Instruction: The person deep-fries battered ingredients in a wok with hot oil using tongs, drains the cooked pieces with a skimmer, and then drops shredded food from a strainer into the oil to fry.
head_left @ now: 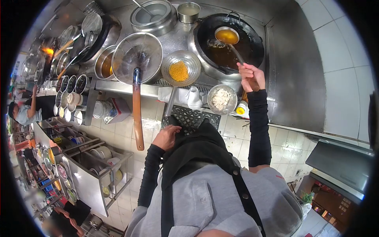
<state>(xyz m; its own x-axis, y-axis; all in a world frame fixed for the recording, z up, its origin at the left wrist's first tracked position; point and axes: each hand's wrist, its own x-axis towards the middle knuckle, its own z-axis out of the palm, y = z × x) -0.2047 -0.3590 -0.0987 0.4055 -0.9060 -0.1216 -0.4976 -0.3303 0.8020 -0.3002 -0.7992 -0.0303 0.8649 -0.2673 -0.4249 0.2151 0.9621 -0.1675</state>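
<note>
My right hand is closed round the handle of a ladle. The ladle's bowl holds amber liquid, over a large dark wok with brown liquid in it. My left hand hangs near my waist with curled fingers, and what it may hold cannot be made out. A perforated skimmer with yellow-orange crumbs rests left of the wok. Below the wok, a metal bowl of pale pieces sits at the counter edge beside a bottle with a yellow cap.
A large mesh strainer has its wooden handle jutting past the counter edge. Behind stand a lidded-looking round pot and a small pot. At far left a co-worker stands near a flame; a steel cart is lower left.
</note>
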